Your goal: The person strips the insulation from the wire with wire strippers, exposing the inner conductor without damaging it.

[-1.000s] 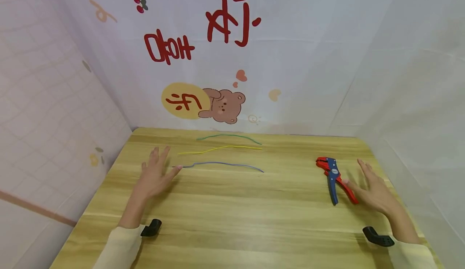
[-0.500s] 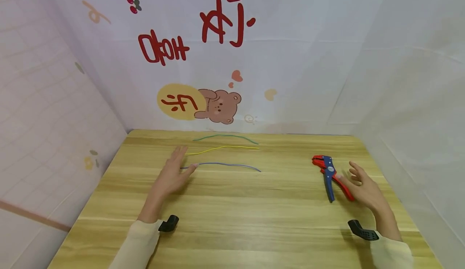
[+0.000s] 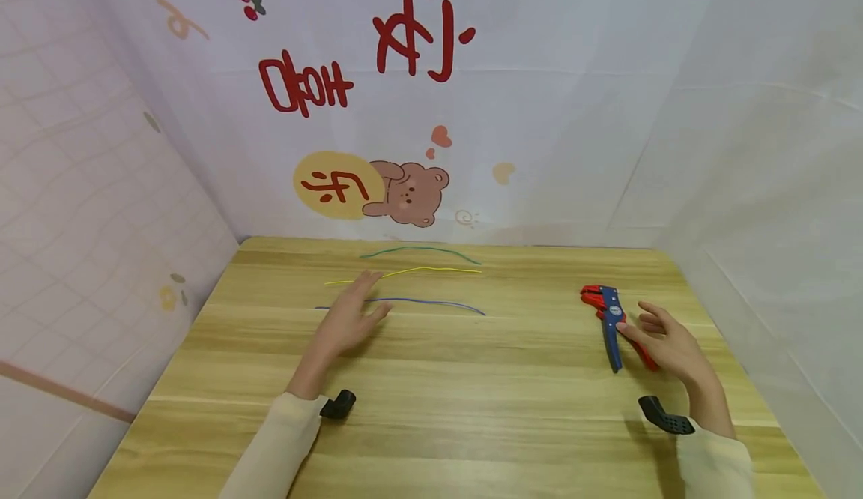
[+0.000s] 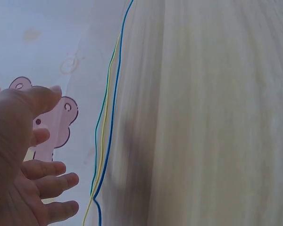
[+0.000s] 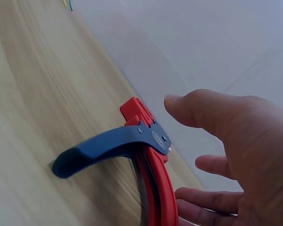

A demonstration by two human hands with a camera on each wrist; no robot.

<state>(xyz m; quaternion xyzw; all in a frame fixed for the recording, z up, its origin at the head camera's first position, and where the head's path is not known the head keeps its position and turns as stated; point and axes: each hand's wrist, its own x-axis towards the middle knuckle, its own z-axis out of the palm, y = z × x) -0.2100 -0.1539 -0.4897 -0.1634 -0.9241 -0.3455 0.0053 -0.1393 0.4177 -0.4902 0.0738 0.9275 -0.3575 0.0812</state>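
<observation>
Table (image 3: 472, 409), head view: streaky wood grain, right up against wrinkly white cloth (image 3: 553, 109) with a cartoon bear (image 3: 421, 195) on it
Green wire (image 3: 425, 248), head view: skinny, soft arch, furthest back on the table
Yellow wire (image 3: 438, 268), head view: same skinny stuff, lazy wave, middle of the three
Blue wire (image 3: 431, 302), head view: front one, bending down a bit at its right end
Left hand (image 3: 347, 321), head view: over the left part of the yellow and blue ones, hiding bits of both; fingers loose and released
Pliers (image 3: 611, 318), head view: right side of the table, chunky red head, blue and red handles splayed in a V
Right hand (image 3: 674, 348), head view: right by the pliers, thumb tip overlapping them, fingers gently bent
Left wrist view: left fingers relaxed and spread, apart from the wires; blue has a little kink low down, smooth coating
Right wrist view: smooth plastic-looking handles, the blue one curved and rounded off; thumb clear of the red head, hand released; lower fingers beside the red handle, can't tell if they're touching
</observation>
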